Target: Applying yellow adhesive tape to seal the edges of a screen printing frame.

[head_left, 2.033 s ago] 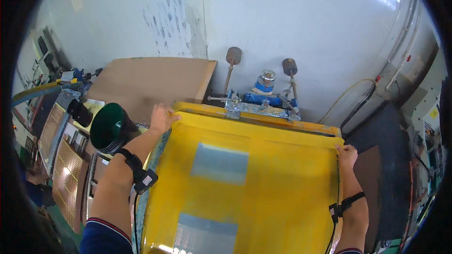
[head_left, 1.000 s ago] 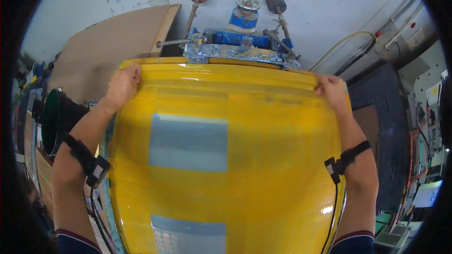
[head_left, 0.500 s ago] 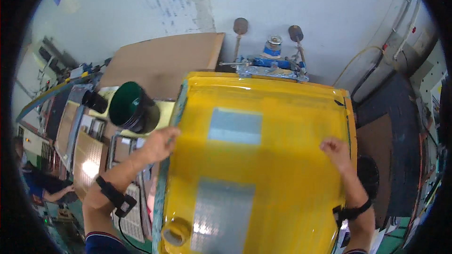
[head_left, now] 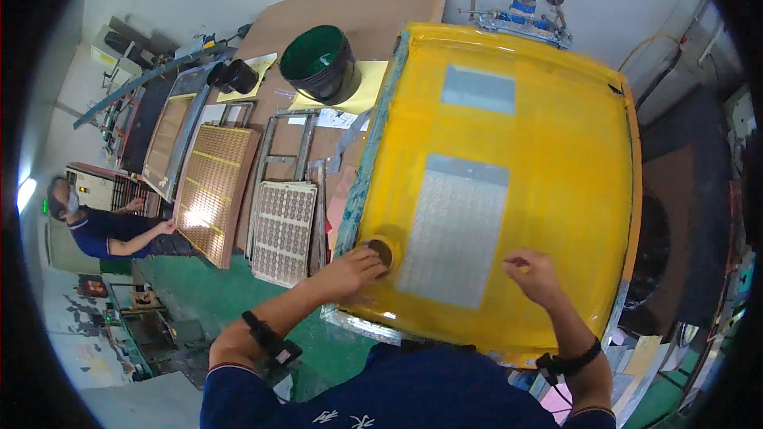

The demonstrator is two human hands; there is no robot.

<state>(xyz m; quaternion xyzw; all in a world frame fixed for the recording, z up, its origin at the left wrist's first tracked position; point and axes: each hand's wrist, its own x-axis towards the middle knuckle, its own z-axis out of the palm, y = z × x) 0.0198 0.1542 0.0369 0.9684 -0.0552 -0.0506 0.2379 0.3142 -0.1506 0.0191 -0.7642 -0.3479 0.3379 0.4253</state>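
Note:
A large yellow screen frame (head_left: 564, 159) lies in front of me, with two grey rectangular windows, a smaller far one (head_left: 479, 90) and a larger near one (head_left: 455, 230). Near its left edge sits a roll of yellow tape (head_left: 394, 251). The fingers of my left hand (head_left: 354, 272) are closed at the roll's left side. My right hand (head_left: 536, 276) hovers over the yellow surface, right of the larger window. Its fingers are curled in a pinch; whether anything is between them is hidden.
A black bucket (head_left: 338, 79) with green inside stands on the brown table at left. Nearby are a stack of patterned sheets (head_left: 282, 230) and a gold gridded panel (head_left: 214, 183), which another person (head_left: 111, 230) touches. Blue clamps (head_left: 524, 24) sit behind the frame.
My view has shifted left and back. My left hand has come from the frame's far left side to the tape roll. My right hand has moved nearer, still curled.

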